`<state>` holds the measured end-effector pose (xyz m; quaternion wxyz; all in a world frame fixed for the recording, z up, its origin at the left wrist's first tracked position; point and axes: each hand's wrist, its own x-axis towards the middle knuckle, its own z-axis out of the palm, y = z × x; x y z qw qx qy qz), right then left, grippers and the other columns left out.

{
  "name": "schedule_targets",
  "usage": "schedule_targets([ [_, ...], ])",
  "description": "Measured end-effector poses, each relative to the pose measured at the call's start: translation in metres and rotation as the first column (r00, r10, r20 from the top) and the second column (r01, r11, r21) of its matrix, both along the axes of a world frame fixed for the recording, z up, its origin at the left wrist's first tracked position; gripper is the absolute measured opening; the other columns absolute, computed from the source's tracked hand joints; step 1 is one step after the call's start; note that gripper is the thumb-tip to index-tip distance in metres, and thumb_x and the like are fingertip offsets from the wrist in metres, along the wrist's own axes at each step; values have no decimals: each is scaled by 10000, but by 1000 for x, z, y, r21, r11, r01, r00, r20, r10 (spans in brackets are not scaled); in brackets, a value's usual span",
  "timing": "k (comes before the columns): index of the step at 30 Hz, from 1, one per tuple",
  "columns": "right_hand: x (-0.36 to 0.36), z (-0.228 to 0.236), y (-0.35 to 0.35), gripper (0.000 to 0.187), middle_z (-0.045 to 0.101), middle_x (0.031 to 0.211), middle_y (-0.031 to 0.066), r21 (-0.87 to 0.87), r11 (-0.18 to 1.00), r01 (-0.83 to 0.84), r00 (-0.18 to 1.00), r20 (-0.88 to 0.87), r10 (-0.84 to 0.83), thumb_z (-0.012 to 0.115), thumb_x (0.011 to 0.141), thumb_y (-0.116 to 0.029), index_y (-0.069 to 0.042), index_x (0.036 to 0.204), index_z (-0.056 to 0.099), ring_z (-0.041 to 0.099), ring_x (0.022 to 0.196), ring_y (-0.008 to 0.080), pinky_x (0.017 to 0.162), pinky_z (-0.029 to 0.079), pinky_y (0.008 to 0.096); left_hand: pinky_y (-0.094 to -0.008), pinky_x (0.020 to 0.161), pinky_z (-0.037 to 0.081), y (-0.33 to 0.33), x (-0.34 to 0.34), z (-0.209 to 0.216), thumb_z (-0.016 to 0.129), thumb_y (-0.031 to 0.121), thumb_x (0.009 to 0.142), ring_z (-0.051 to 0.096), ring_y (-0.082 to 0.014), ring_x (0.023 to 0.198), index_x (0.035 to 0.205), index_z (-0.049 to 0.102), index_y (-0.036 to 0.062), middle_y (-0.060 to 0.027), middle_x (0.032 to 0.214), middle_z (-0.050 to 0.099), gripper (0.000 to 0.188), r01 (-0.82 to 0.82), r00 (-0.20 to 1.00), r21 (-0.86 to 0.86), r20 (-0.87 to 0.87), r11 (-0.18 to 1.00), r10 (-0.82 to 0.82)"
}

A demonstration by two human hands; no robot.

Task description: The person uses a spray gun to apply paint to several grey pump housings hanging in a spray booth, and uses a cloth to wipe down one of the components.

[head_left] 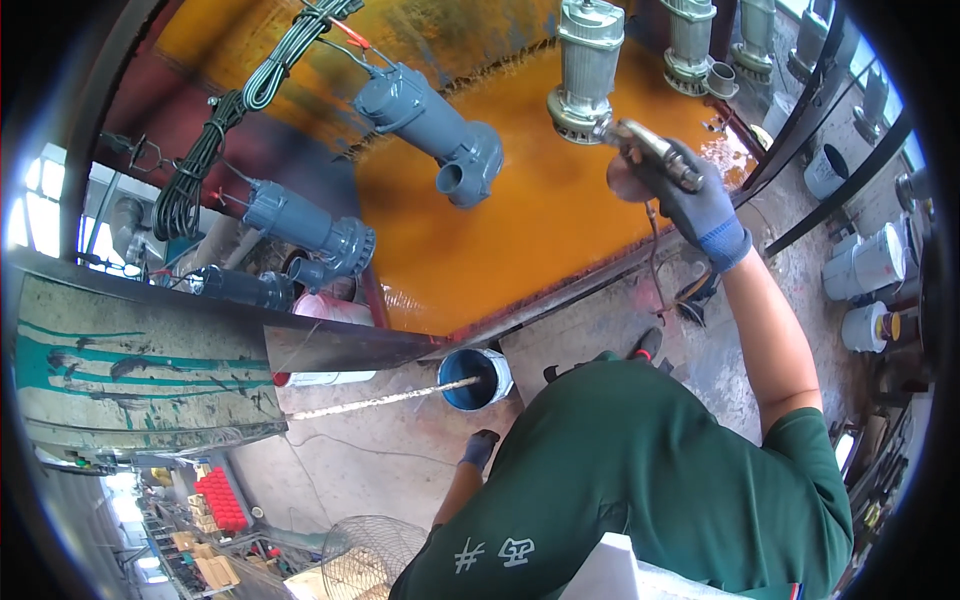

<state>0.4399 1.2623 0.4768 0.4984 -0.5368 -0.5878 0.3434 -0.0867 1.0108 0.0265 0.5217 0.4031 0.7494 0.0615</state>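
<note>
My right hand (690, 198), in a grey-blue glove, is raised in front of the orange booth wall. It is closed on a metal spray gun (655, 150) with a round cup (628, 180) under it; a thin hose runs down from it. The gun's nozzle end lies close to the foot of an unpainted metal pump (585, 70); whether they touch is unclear. A pump coated grey-blue (425, 120) hangs tilted to the left. Low beside my body is my gloved left hand (482, 446), its fingers too small and dark to read.
Another grey-blue pump (305, 225) hangs at the left near bundled cables (195, 165). More bare metal pumps (690, 45) line the upper right. A paint bucket (507, 372) stands on the floor, with a coated rod (370, 402) reaching into it. White buckets (865, 262) stand at the right.
</note>
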Motion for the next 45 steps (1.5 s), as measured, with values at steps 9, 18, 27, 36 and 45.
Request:
schedule_targets([
  [9,16,-3,-13,234,708,950,31,168,980,-110,992,-35,118,725,968,-131,-6,1150,647,647,846,80,760,540,265,-364,807,546,-58,-51,-92,584,138,961,707,-268,867,1061,778,20,-132,983,762,248,-240,964,-234,59,942,260],
  [18,17,0,-3,307,717,912,45,41,999,-13,999,42,12,715,990,-239,-31,1206,648,665,771,63,665,548,250,-369,819,540,-26,-30,-50,587,175,959,701,-273,894,1068,778,22,-128,994,765,267,-265,947,-176,136,948,290],
  [27,-20,17,-15,219,690,845,68,39,958,-284,950,148,275,737,923,-152,-10,1067,653,668,770,165,758,536,330,-355,803,540,-1,-1,12,642,161,907,696,-229,880,1011,782,11,-116,967,768,230,10,1000,27,21,1000,-11],
  [36,-32,24,-20,247,688,867,172,189,923,-336,860,460,219,787,876,-132,-25,1040,636,691,785,348,712,541,396,-374,802,542,-26,-5,3,578,110,955,686,-276,871,996,777,4,-134,982,764,230,-245,951,-83,174,966,256],
  [45,16,-55,-24,231,679,884,205,-78,997,-28,893,446,60,736,906,-226,-61,1038,641,669,853,417,740,518,459,-403,982,492,140,24,83,615,255,1016,660,-288,1115,1413,589,27,-208,1215,704,459,89,996,304,-22,949,-87],
])
